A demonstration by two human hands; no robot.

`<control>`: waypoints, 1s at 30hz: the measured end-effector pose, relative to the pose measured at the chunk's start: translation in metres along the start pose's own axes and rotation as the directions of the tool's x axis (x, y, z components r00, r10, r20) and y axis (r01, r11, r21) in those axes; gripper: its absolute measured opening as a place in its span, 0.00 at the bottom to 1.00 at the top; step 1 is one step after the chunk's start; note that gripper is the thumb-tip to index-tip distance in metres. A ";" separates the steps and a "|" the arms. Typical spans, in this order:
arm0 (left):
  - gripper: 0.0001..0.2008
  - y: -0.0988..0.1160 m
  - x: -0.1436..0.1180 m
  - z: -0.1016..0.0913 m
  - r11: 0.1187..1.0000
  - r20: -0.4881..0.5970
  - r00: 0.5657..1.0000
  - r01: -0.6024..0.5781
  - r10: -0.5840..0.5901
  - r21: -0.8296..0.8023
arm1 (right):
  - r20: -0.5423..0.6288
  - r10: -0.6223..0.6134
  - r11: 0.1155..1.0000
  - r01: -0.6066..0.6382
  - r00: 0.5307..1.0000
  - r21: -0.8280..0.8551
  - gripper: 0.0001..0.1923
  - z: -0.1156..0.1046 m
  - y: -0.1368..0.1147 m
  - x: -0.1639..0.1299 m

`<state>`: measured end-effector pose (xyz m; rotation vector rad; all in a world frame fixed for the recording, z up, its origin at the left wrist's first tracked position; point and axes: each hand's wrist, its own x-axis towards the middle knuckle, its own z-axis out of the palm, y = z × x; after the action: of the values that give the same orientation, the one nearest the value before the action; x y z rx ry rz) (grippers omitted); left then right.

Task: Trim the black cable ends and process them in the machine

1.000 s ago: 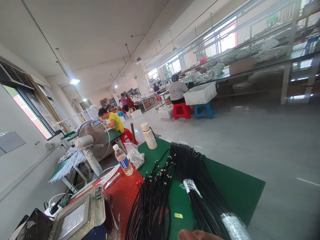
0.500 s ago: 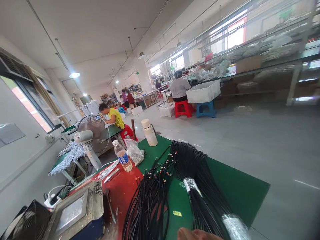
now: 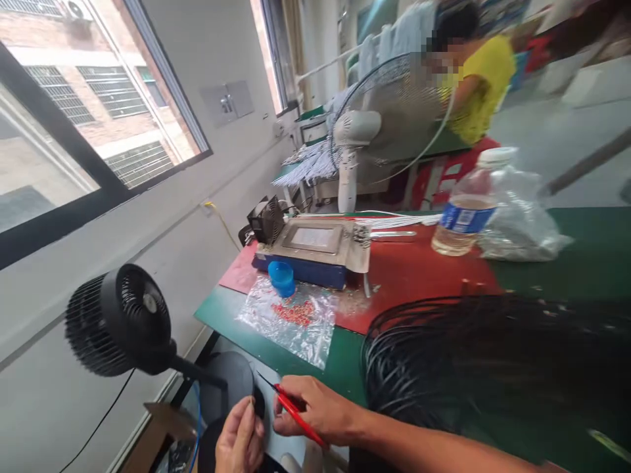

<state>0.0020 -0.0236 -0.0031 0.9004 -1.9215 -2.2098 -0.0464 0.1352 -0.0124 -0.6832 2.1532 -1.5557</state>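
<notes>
My left hand [image 3: 240,441] is low at the bottom edge, its fingers pinched on a small black part [image 3: 259,402]. Just right of it, my right hand [image 3: 318,408] grips thin red tweezers [image 3: 294,410] whose tip points toward that part. Both hands hover off the near corner of the green table [image 3: 256,341]. A large blurred bundle of black wires [image 3: 473,355] lies on the table right of my right forearm. A clear plastic sheet with small red pieces [image 3: 296,314] lies beyond my hands, with a blue cap [image 3: 282,277] at its far edge.
A blue-based machine with a metal top plate [image 3: 315,242] sits on a red mat [image 3: 424,276]. A water bottle [image 3: 463,210] and clear bag [image 3: 522,217] stand behind. A black fan [image 3: 123,322] is at left, a white fan [image 3: 389,112] and a seated person in yellow [image 3: 478,79] beyond.
The view swung from the far workshop floor down and left to the window-side table corner. Both hands now show, the right holding red tweezers; before, only a fingertip edge was visible.
</notes>
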 end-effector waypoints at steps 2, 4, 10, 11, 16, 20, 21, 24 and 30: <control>0.21 0.000 0.005 -0.002 0.995 0.009 0.998 0.064 -0.064 -0.080 | 0.032 0.012 0.988 -0.007 0.999 -0.155 0.19 0.000 -0.004 -0.004; 0.20 -0.001 0.004 -0.003 0.992 0.000 0.998 0.068 -0.068 -0.107 | 0.047 -0.002 0.962 0.015 0.999 -0.274 0.19 0.003 -0.005 -0.007; 0.21 -0.005 -0.004 0.001 0.990 -0.038 0.997 0.061 -0.066 -0.129 | 0.047 -0.057 0.924 0.071 0.997 -0.376 0.19 0.011 0.006 -0.006; 0.21 -0.006 -0.003 0.001 0.993 -0.049 0.997 0.048 -0.054 -0.110 | 0.042 -0.055 0.922 0.067 0.998 -0.382 0.20 0.011 0.007 -0.006; 0.18 -0.009 -0.001 -0.001 0.999 -0.060 0.997 -0.044 0.045 0.023 | 0.027 -0.042 0.903 0.049 0.999 -0.427 0.20 0.010 0.006 -0.006; 0.18 -0.009 0.000 -0.002 0.996 -0.054 0.996 -0.062 0.065 0.066 | 0.026 -0.035 0.891 0.043 0.999 -0.453 0.20 0.011 0.003 -0.007; 0.18 -0.009 0.000 -0.002 0.996 -0.055 0.997 -0.058 0.062 0.069 | 0.029 -0.038 0.887 0.047 0.999 -0.459 0.20 0.011 0.002 -0.007; 0.18 -0.009 0.000 -0.002 0.995 -0.044 0.997 -0.056 0.060 0.077 | 0.038 -0.040 0.881 0.053 0.998 -0.470 0.21 0.011 0.000 -0.008; 0.17 -0.010 -0.001 -0.002 0.985 -0.026 0.995 -0.088 0.093 0.145 | 0.026 -0.010 0.893 0.020 1.000 -0.449 0.18 0.010 0.002 -0.008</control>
<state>0.0064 -0.0228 -0.0120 0.8436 -2.0847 -2.0156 -0.0342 0.1327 -0.0167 -0.8535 2.5200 -1.0453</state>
